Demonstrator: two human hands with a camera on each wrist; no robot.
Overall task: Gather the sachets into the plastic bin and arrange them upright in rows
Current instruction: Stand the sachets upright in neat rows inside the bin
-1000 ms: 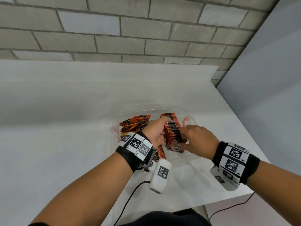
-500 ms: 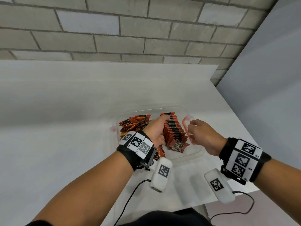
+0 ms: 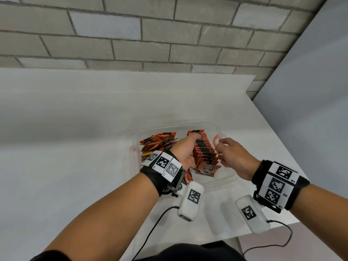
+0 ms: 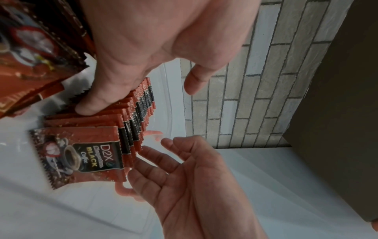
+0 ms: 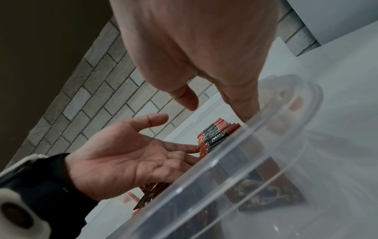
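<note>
A clear plastic bin (image 3: 178, 127) stands on the white table. In its right half is a row of upright red-and-black sachets (image 3: 204, 149), and the front sachet (image 3: 207, 167) leans toward me. Loose sachets (image 3: 158, 142) lie piled in the left half. My left hand (image 3: 185, 149) lies along the row's left side, its fingers (image 4: 92, 106) pressing the sachet edges and the thumb free. My right hand (image 3: 231, 155) hovers at the row's right side near the bin's red handle (image 3: 215, 138). It is relaxed, palm toward the row (image 4: 131, 119), and holds nothing.
The bin sits near the table's right edge (image 3: 282, 157), with a grey panel (image 3: 310, 91) beyond and a brick wall (image 3: 150, 44) behind. Wide bare tabletop (image 3: 66, 129) lies to the left. Cables (image 3: 150, 232) hang from the wrist units at the near edge.
My right hand left the front end of the row and moved right and back, to the bin's right side by the red handle. My left hand stayed against the row.
</note>
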